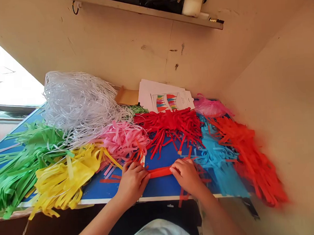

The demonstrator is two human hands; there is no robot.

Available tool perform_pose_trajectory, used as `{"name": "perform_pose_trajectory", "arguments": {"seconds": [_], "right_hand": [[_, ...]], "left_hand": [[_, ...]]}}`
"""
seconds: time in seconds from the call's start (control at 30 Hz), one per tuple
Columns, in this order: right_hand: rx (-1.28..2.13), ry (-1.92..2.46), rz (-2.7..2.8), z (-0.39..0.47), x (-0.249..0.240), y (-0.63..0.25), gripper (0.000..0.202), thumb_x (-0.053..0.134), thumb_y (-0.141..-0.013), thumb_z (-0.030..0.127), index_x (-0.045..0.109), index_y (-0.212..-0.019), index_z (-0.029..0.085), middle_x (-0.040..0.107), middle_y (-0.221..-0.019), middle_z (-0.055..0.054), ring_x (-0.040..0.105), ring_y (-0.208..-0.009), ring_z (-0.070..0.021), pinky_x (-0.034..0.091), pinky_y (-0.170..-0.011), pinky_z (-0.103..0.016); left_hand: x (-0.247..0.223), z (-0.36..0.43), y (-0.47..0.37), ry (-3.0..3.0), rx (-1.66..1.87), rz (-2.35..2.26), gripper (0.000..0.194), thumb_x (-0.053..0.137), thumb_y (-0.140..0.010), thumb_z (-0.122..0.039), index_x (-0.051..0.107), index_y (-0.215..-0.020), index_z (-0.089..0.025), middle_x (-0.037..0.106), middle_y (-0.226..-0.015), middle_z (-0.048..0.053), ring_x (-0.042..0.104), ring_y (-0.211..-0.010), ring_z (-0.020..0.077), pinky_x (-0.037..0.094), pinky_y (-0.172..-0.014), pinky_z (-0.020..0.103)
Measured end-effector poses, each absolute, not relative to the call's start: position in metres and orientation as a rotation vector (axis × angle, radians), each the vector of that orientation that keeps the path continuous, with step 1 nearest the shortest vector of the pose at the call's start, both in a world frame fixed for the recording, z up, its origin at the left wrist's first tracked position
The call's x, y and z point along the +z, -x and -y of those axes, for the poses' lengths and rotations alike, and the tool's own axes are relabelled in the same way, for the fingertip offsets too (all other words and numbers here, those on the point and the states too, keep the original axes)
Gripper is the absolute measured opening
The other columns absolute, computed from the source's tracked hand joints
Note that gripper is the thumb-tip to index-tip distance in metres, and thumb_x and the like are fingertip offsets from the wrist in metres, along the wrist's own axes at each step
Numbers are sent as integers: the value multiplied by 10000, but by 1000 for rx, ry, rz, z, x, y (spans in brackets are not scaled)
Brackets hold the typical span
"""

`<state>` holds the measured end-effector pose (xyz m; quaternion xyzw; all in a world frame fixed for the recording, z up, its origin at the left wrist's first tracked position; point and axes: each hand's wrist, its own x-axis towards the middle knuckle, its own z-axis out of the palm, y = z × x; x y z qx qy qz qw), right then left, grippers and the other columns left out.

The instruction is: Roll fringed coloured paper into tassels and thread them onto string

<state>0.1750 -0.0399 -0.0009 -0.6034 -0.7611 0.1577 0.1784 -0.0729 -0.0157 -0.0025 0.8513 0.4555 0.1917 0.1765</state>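
Right between the two hands there's a red-orange strip [160, 172], running pretty much straight across from one to the other, over the near part of the blue table [160, 190]. The left hand [133, 177] has its end pinched, thumb toward the strip and fingers curled. The right hand [185, 173] pinches the other end the same way, so both are closed on it with a short stretch showing in the gap. Can't tell if it's folded or rolled under the fingers.

A few loose orange strips [109, 181] lie just left of the left hand, and more red bits sit around the right one, kinda blurry.

Straight beyond the hands is a bushy red fringe bundle [170, 125]. Up and left of the left hand there's a pink bundle [125, 139], then a yellow bundle [68, 176] farther left, with a green bundle [26, 164] past that. A huge white string tangle [80, 100] is piled behind those. On the right hand's side you've got a blue bundle [217, 156], then an orange-red bundle [252, 158] outside it. Way past the hands, near the wall, a printed card [166, 99] sits beside a hot pink bundle [211, 107].
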Motion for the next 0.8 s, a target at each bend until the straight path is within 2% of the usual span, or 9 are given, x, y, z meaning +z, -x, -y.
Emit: {"name": "perform_pose_trajectory", "arguments": {"seconds": [0.03, 0.1, 0.13, 0.17, 0.27, 0.37, 0.5, 0.6, 0.8], "right_hand": [[400, 1694, 2174, 41, 2, -173, 151, 609, -904, 362, 642, -880, 217, 673, -856, -8, 595, -840, -187, 324, -824, -356], [277, 1635, 2238, 44, 6, -168, 349, 722, -805, 451, 635, -1063, 233, 688, -975, -37, 585, -930, -229, 310, -859, -389], [224, 1584, 2282, 45, 6, -165, 425, 748, -779, 458, 621, -1119, 238, 688, -1021, -48, 578, -960, -241, 301, -870, -401], [191, 1517, 2331, 46, 5, -163, 401, 746, -791, 432, 622, -1122, 244, 691, -1036, -47, 576, -968, -238, 294, -874, -406], [153, 1332, 2399, 51, -6, -160, 46, 628, -897, 252, 653, -930, 235, 709, -905, -6, 588, -902, -190, 289, -849, -391], [144, 1297, 2360, 57, -19, -167, 187, 507, -946, 136, 662, -894, 227, 711, -851, 8, 602, -866, -155, 298, -829, -364], [313, 1356, 2247, 60, -23, -175, 211, 492, -980, 232, 677, -879, 230, 723, -865, -1, 617, -830, -143, 313, -807, -340], [442, 1456, 2176, 53, -18, -174, 267, 471, -990, 279, 664, -815, 223, 718, -824, -5, 613, -807, -152, 312, -805, -338], [365, 1702, 2157, 35, -20, -168, 239, 536, -959, 303, 644, -766, 212, 711, -739, -3, 624, -727, -165, 293, -794, -336]], "left_hand": [[-4, 15, 73, -2406, 551, -1281, 267, 480, -951, -294, 691, -796, -245, 696, -801, -2, 582, -880, 204, 300, -966, 462], [-5, 16, 73, -2416, 573, -1258, 205, 535, -931, -318, 701, -827, -258, 710, -828, -11, 590, -902, 202, 272, -1009, 475], [-6, 17, 73, -2435, 585, -1247, 160, 574, -912, -327, 706, -844, -267, 718, -842, -15, 596, -918, 204, 249, -1035, 484], [-6, 19, 74, -2461, 600, -1241, 117, 609, -893, -327, 710, -860, -277, 726, -853, -20, 601, -939, 207, 223, -1062, 494], [-7, 25, 77, -2559, 679, -1246, 82, 639, -880, -268, 711, -875, -307, 741, -855, -45, 616, -980, 202, 152, -1123, 512], [-9, 31, 80, -2613, 724, -1227, 137, 606, -901, -219, 703, -902, -316, 750, -872, -60, 627, -984, 183, 140, -1149, 499], [-9, 34, 83, -2587, 748, -1196, 162, 564, -924, -238, 706, -936, -315, 748, -887, -49, 625, -981, 178, 160, -1141, 480], [-5, 33, 79, -2497, 692, -1270, 190, 532, -934, -272, 710, -866, -271, 733, -873, -14, 612, -963, 199, 227, -1085, 487], [-2, 27, 62, -2488, 604, -1463, 256, 514, -915, -238, 679, -720, -215, 693, -766, 18, 590, -857, 218, 321, -958, 475]]}}
